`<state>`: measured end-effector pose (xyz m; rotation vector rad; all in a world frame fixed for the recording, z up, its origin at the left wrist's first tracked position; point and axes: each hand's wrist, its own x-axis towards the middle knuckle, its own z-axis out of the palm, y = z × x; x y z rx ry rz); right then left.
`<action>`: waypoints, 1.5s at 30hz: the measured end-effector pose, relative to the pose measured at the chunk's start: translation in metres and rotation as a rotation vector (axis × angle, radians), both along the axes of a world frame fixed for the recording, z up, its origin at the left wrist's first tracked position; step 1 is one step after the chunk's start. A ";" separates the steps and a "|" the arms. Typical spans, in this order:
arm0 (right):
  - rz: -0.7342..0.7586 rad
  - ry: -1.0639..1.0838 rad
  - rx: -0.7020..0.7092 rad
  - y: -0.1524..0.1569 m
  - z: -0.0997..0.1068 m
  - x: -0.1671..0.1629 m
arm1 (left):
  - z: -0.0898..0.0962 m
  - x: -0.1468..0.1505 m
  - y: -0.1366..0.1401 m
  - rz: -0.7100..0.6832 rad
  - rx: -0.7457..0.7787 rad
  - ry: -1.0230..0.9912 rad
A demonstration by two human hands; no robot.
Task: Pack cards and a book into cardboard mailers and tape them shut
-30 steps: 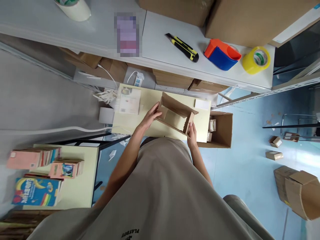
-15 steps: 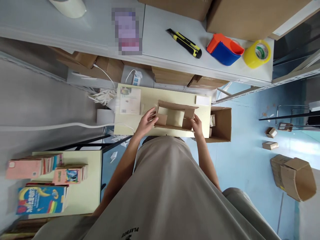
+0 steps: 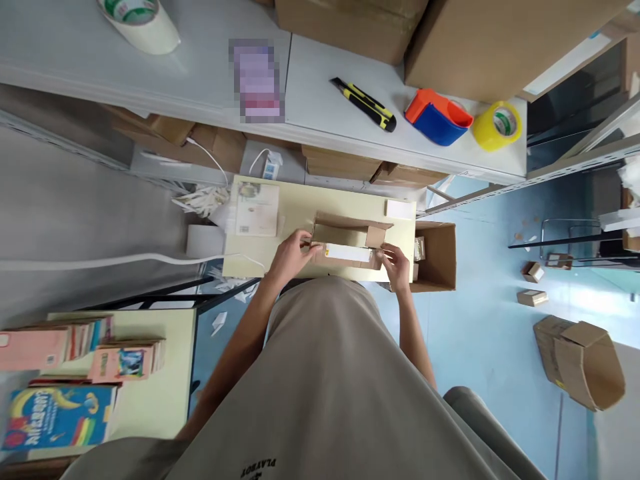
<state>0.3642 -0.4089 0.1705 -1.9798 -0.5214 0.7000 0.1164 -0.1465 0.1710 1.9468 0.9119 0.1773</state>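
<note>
On the pale yellow table in front of me is a small cardboard box (image 3: 379, 237). Its top is open towards me, and a near panel carries a white label (image 3: 347, 253) with a small yellow mark. My left hand (image 3: 294, 255) is closed on the box's left end, thumb and fingers at the near corner. At the right end, my right hand (image 3: 396, 268) grips the other near corner between thumb and fingers. A printed sheet or booklet (image 3: 257, 209) lies to the left of the box, and a small white block-like item (image 3: 399, 209) lies beyond its right end.
A grey shelf (image 3: 320, 100) above the table's far side bears a box cutter (image 3: 364, 105), an orange and blue tape dispenser (image 3: 439, 118) and yellow tape (image 3: 497, 126). An open carton (image 3: 443, 257) adjoins the table's right edge. Books (image 3: 60, 417) lie on a lower-left table.
The near panel of the box has turned so its white label now shows, covering part of the opening. Both hands have shifted to the near corners. The camera view has moved slightly.
</note>
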 end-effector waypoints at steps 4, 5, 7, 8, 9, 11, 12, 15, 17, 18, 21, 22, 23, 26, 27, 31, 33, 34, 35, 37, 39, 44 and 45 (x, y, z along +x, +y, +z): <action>0.051 -0.176 -0.061 0.014 0.000 0.007 | 0.003 0.008 0.006 -0.028 0.122 0.100; 0.101 -0.209 -0.057 0.015 0.002 0.009 | 0.004 0.009 0.007 -0.064 0.166 0.095; 0.173 -0.251 -0.059 0.016 0.007 0.014 | 0.005 0.010 0.008 -0.104 0.228 0.080; 0.189 -0.257 -0.063 0.016 0.010 0.016 | 0.006 0.011 0.008 -0.105 0.238 0.073; 0.195 -0.255 -0.065 0.016 0.012 0.018 | 0.007 0.011 0.008 -0.100 0.238 0.067; 0.201 -0.241 -0.071 0.015 0.014 0.022 | 0.008 0.013 0.009 -0.093 0.230 0.060; 0.207 -0.233 -0.072 0.015 0.015 0.023 | 0.008 0.014 0.010 -0.098 0.227 0.055; 0.210 -0.217 -0.056 0.014 0.015 0.025 | 0.006 0.014 0.014 -0.122 0.222 0.018; 0.190 -0.220 -0.045 0.013 0.013 0.025 | 0.001 0.014 0.015 -0.131 0.219 -0.009; 0.182 -0.223 -0.040 0.013 0.012 0.024 | -0.003 0.013 0.015 -0.129 0.220 -0.018; 0.190 -0.239 -0.032 0.010 0.008 0.022 | -0.014 0.010 0.010 -0.098 0.226 -0.049; 0.199 -0.249 -0.028 0.009 0.006 0.022 | -0.018 0.009 0.008 -0.082 0.224 -0.067; 0.210 -0.260 -0.024 0.008 0.005 0.021 | -0.020 0.008 0.005 -0.068 0.220 -0.086; 0.228 -0.271 -0.002 0.007 0.001 0.021 | -0.024 0.005 -0.002 -0.040 0.216 -0.131; 0.221 -0.268 0.008 0.007 0.000 0.022 | -0.025 0.003 -0.003 -0.031 0.220 -0.143; 0.158 -0.244 0.035 0.010 -0.007 0.025 | -0.028 -0.002 -0.006 0.007 0.223 -0.179; 0.125 -0.214 0.035 0.011 -0.016 0.024 | -0.032 -0.004 -0.009 0.021 0.207 -0.191; 0.112 -0.190 0.029 0.011 -0.022 0.023 | -0.035 -0.005 -0.010 0.026 0.200 -0.195; 0.102 -0.159 0.020 0.010 -0.029 0.021 | -0.038 -0.005 -0.013 0.031 0.198 -0.194; 0.072 -0.087 -0.005 0.004 -0.043 0.014 | -0.042 -0.007 -0.017 0.056 0.213 -0.177; 0.018 -0.032 -0.031 -0.003 -0.055 0.005 | -0.046 -0.011 -0.019 0.111 0.247 -0.150; -0.059 0.027 -0.052 -0.007 -0.065 -0.009 | -0.052 -0.023 -0.014 0.211 0.215 -0.100; -0.049 0.040 -0.038 -0.003 -0.065 -0.010 | -0.053 -0.023 -0.012 0.217 0.189 -0.090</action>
